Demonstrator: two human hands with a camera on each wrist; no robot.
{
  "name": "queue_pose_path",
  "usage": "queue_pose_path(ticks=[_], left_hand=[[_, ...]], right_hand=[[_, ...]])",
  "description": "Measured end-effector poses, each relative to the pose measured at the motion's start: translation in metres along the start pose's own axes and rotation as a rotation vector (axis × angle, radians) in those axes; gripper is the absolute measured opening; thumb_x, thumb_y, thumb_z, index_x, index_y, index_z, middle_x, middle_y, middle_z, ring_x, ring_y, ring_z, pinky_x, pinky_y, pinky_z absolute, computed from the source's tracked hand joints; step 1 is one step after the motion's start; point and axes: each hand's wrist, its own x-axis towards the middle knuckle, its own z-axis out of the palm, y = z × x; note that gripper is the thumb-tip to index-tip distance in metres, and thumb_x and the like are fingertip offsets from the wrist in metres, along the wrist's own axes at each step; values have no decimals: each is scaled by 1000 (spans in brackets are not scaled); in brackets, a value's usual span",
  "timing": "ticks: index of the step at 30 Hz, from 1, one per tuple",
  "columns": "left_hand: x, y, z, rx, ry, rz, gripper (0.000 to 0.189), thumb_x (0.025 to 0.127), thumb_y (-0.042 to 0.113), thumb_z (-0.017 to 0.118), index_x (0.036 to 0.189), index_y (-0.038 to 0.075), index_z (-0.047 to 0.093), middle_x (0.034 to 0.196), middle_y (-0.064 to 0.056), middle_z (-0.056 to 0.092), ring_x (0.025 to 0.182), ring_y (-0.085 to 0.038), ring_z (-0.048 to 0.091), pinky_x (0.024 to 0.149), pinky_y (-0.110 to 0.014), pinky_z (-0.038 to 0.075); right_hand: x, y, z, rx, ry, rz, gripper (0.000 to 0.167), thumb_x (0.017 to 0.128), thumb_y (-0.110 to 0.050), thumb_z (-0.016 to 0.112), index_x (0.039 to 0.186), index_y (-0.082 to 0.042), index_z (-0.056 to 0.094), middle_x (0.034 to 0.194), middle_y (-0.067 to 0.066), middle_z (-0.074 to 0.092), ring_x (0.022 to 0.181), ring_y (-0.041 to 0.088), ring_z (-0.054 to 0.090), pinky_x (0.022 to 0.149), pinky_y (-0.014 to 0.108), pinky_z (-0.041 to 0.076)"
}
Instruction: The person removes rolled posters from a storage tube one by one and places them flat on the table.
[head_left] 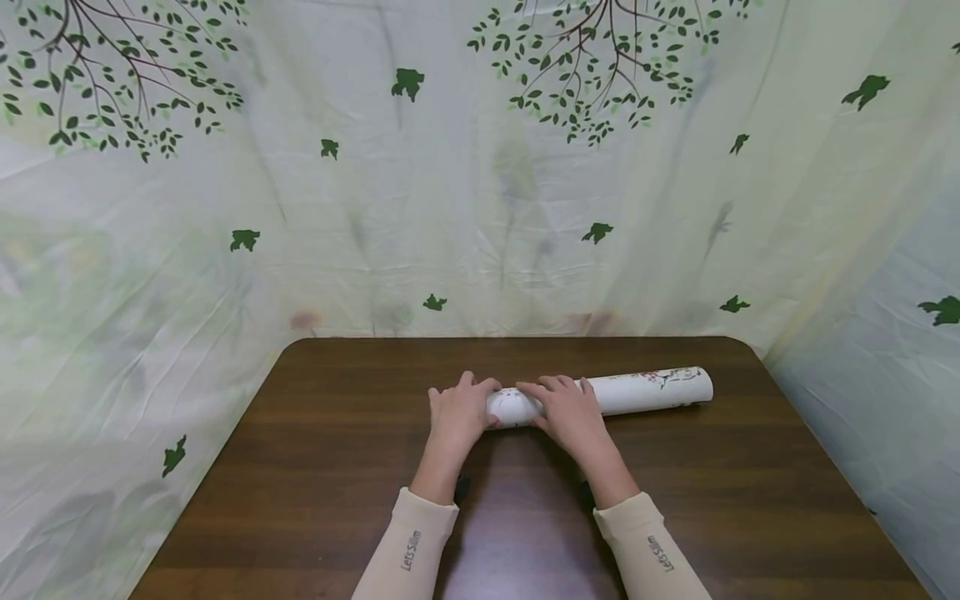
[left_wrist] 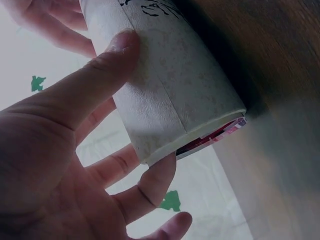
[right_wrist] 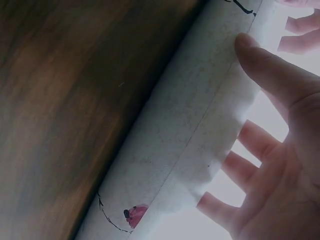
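A white roll of wallpaper with a dark and red branch print lies on the brown table, slanting slightly up to the right in the head view. My left hand grips its left end, thumb on the near side and fingers round the far side. One fingertip curls over the rim in the left wrist view, where something pink and red shows at the roll's end. Close by, my right hand holds the roll left of its middle. Its thumb presses the near side, with the other fingers along the far side.
The wooden table has rounded far corners. Behind it and along both sides hangs a pale curtain printed with branches and green leaves. Bare tabletop surrounds the roll, and both forearms in cream sleeves reach in from the near edge.
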Motion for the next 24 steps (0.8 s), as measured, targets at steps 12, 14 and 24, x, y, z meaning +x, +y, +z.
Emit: queue_pose_path(ticks=[12, 14, 24], left_hand=[[6, -61, -21, -449, 19, -146, 34, 96, 35, 78, 128, 23, 77, 116, -4, 78, 105, -28, 72, 89, -53, 54], [7, -70, -21, -536, 28, -174, 31, 98, 33, 75, 125, 19, 77, 109, -5, 80, 99, -27, 74, 85, -48, 55], [11, -74, -6, -864, -133, -148, 42, 102, 26, 72, 139, 6, 67, 115, -12, 81, 103, -30, 80, 98, -47, 53]], right_hand=[[2, 2, 2, 2, -1, 3, 59, 91, -32, 85, 146, -38, 64, 143, 3, 68, 136, 35, 59, 112, 67, 42], [2, 2, 1, 5, -4, 7, 60, 91, -32, 85, 146, -38, 63, 143, 3, 68, 137, 35, 59, 113, 67, 42], [4, 0, 3, 7, -3, 40, 59, 91, -33, 85, 146, -36, 64, 144, 4, 68, 138, 36, 58, 115, 70, 39]])
